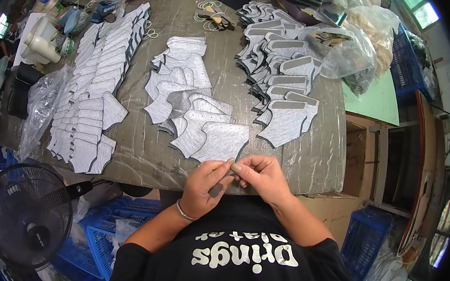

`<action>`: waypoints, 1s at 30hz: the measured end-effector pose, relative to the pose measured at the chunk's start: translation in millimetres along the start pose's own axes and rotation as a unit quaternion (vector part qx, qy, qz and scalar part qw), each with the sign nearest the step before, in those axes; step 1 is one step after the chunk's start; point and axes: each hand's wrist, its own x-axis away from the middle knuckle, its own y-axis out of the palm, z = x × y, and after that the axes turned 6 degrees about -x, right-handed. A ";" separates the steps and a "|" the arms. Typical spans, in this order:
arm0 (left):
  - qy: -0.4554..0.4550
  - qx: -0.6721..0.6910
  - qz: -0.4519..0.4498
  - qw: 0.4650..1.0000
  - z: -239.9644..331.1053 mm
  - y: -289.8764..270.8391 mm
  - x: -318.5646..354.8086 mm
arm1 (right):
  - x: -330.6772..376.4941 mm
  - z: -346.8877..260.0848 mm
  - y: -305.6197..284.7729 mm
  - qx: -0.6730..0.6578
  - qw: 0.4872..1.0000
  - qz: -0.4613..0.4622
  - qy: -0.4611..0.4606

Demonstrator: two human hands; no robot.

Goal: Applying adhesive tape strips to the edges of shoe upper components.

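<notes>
Both hands up: left hand (205,184) and right hand (261,175), each grip pinched on a small dark strip (216,189). Right-hand stack (285,78) already carries strips; the middle pieces (195,110) on the table (137,153) look bare, plenty left.

Matt grey fabric pieces (219,140) — glossy plastic-wrapped table (310,159)

Both hands meet at the chest; left hand (204,184) and right hand (262,175) seemingly pinching fingertips together.

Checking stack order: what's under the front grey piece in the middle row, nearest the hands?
The front grey piece overlaps a similar grey piece on its left; the table shows around it. Anything directly beneath is covered.
</notes>
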 end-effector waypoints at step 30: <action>-0.191 0.163 -0.081 0.965 1.2 -6.5 -11.0 | 0.9 5.0 -13.1 -0.031 0.998 -0.007 0.060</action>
